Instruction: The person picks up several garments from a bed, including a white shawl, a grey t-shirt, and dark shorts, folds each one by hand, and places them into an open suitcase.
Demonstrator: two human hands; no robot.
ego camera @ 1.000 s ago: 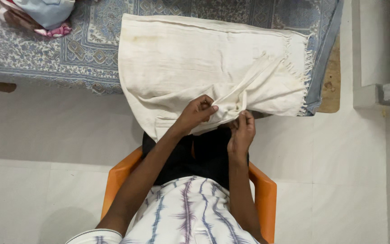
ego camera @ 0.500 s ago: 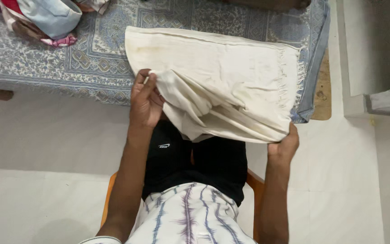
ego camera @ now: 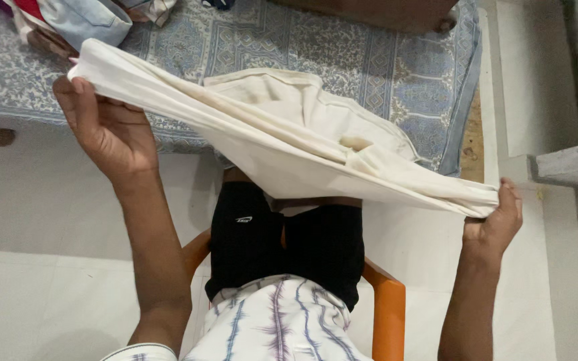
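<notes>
A cream cloth (ego camera: pixel 282 134) with faint brown stains is stretched out in the air above my lap. My left hand (ego camera: pixel 105 130) grips its upper left end, raised over the bed's edge. My right hand (ego camera: pixel 496 224) grips the lower right end, out past the chair. The cloth's middle sags and bunches, part of it resting on the blue patterned bedspread (ego camera: pixel 342 53). I sit on an orange chair (ego camera: pixel 386 307), in black shorts and a striped white shirt.
A heap of clothes (ego camera: pixel 75 20) lies at the bed's far left. A brown object (ego camera: pixel 382 10) sits along the bed's far side. A white ledge (ego camera: pixel 570 167) juts in at the right. The floor is pale tile (ego camera: pixel 41 220).
Both hands started close together at the cloth's near edge, then moved far apart, left up and leftward, right out and down. The flat cloth has been lifted off the bed and pulled taut.
</notes>
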